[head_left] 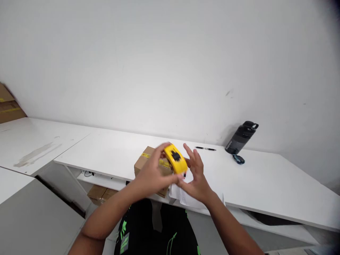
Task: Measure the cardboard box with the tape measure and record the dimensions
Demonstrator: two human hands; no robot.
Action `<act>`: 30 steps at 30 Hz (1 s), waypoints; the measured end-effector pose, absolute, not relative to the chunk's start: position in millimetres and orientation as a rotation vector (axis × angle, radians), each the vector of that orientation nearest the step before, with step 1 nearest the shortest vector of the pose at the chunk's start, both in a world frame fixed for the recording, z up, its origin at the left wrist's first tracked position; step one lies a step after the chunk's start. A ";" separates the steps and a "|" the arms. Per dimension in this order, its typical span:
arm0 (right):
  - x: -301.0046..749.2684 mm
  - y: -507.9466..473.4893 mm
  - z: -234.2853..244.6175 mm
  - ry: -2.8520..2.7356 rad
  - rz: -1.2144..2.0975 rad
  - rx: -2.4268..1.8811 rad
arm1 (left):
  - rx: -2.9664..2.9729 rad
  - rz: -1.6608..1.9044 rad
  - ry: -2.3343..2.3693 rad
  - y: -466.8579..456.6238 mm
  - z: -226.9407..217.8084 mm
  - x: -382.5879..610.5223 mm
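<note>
My left hand (154, 173) is closed on a yellow tape measure (176, 159) with a black part on its face, slightly blurred. The tape measure is tilted, held in the air above the front of the white desk. At its right end is my right hand (197, 177), fingers spread apart and thumb close to the left thumb. Whether the right fingers touch the case is hard to tell. Behind and below the left hand sits a cardboard box (143, 163) with yellow tape, partly hidden. White paper (190, 199) lies under the right hand, with a small red-and-black item partly covered.
A black pen (205, 148) lies near the wall. To its right, a dark bottle (241, 137) stands by a small dark round object (238, 159). Cardboard boxes sit on the shelf (99, 193) below and at the far left (10, 106). The desk's front edge (265, 209) is close to me.
</note>
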State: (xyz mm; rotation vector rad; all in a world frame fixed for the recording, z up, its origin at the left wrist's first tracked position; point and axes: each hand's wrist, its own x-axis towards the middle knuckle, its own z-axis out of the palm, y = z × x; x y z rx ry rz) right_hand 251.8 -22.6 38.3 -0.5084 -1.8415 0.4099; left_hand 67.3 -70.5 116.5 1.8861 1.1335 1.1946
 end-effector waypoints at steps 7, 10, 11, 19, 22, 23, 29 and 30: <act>247.5 -63.4 47.8 -1.987 0.057 -0.342 | 1.917 0.924 1.007 -127.7 112.0 49.5; 252.9 -59.3 46.5 -2.065 0.050 -0.346 | 1.666 0.845 0.986 -103.8 102.1 34.0; 253.7 -56.9 45.8 -2.078 0.059 -0.358 | 1.589 0.811 0.969 -93.5 99.5 30.3; 257.4 -47.4 32.9 -2.060 0.313 -0.390 | 1.533 0.750 1.074 -74.4 102.4 27.4; 268.7 -52.0 28.9 -2.039 0.401 -0.445 | 1.548 0.798 1.160 -71.7 107.8 14.6; 273.9 -53.7 27.5 -2.017 0.444 -0.499 | 1.534 0.834 1.172 -65.5 109.0 6.3; 304.3 -54.0 19.3 -1.572 0.856 -0.908 | 1.418 1.092 1.352 -5.8 99.0 -49.5; 306.7 -52.0 18.5 -1.478 0.904 -0.937 | 1.402 1.082 1.392 1.5 94.6 -52.6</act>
